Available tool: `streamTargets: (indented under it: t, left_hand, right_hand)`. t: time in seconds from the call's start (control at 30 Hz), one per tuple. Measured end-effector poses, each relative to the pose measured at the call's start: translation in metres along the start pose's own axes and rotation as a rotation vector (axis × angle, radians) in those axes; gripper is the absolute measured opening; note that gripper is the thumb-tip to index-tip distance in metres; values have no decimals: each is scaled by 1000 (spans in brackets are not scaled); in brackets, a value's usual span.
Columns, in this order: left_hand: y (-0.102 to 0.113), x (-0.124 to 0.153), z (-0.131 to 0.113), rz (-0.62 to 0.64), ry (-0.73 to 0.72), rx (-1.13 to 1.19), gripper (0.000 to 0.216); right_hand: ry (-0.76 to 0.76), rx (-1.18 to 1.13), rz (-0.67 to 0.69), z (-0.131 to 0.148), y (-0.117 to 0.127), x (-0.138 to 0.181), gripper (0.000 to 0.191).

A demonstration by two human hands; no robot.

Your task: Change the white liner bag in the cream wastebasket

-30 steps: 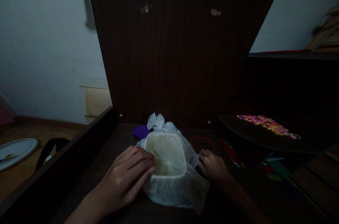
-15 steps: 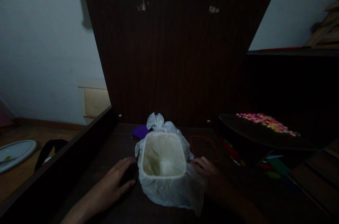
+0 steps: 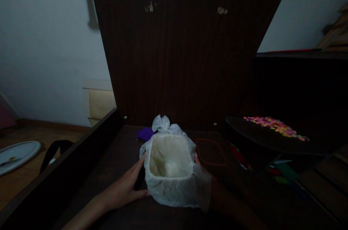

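A small rounded-square bin (image 3: 170, 177), its shape covered by a thin whitish plastic bag (image 3: 174, 195), stands in front of me, its opening facing up. The bag is folded over the rim, with a bunched knot (image 3: 161, 124) at the back and a loose flap at the right. My left hand (image 3: 127, 186) presses the bin's left side, thumb low and fingers reaching up along it. At the right side is my right hand (image 3: 198, 160); fingertips show against the bag, and the rest is dark or behind the flap.
An orange-red rounded ring (image 3: 211, 152) lies flat right of the bin. Behind it is a purple piece (image 3: 146, 134). A dark raised board (image 3: 89, 146) edges the left, and a tall dark panel (image 3: 174, 49) rises behind. Pink and yellow bits (image 3: 274, 126) lie on a corner shelf (image 3: 252, 136).
Both hands have moved inward against the bin's sides; the left was apart from it before. The bin stays in about the same place while the view shifts slightly.
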State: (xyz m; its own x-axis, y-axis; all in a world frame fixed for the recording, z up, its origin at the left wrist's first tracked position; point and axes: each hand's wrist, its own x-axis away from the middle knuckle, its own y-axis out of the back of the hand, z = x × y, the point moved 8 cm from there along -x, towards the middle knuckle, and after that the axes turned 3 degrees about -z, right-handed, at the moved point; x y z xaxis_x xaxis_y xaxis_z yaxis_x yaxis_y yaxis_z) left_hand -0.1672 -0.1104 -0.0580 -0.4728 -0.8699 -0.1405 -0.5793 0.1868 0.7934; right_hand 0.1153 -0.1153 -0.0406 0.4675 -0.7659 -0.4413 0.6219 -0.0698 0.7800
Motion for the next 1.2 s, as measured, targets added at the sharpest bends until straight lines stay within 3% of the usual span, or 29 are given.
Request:
streamTargets:
  t: [0.07,0.13,0.3,0.33,0.4,0.47,0.57,0.67,0.73,0.87,1.0,1.13,1.2]
  left_hand:
    - [1,-4,-1,-10,-2,4,115]
    - [3,-7,-3,-18,-10,6,114]
    - [8,-11,1,-77,-27,18,107]
    - [9,-12,3,-101,-25,24,106]
    - [11,-13,6,-158,-17,49,106]
    - [16,-15,7,-224,-9,98,106]
    - [27,-17,2,-310,-12,170,100]
    - [36,-17,-1,-376,-31,170,89]
    - [41,-16,-2,-423,-58,143,83]
    - [51,-17,-5,-565,-120,129,78]
    - [64,-20,-13,-688,-104,136,58]
    - [65,-29,-21,-567,-95,58,17]
    - [58,-33,-19,-436,-85,54,15]
  right_hand:
    - [-66,-78,131,-5,-7,2,103]
    - [-141,-145,176,-10,-8,3,99]
    - [-195,-343,-6,-14,4,0,90]
    - [-215,-352,-43,-14,6,-1,83]
    - [-215,-331,-82,-10,11,-4,50]
    - [-152,-309,-48,3,14,-8,22]
    - [-70,-333,29,20,17,-11,30]
    - [-111,-346,37,20,16,-14,35]
    - [-177,-347,-13,14,16,-16,35]
    - [-317,-316,-225,-4,24,-22,17]
    - [-487,-446,-235,-18,19,-24,42]
    - [-541,-520,-279,-16,22,-21,44]
    - [-493,-531,-294,-9,25,-20,36]
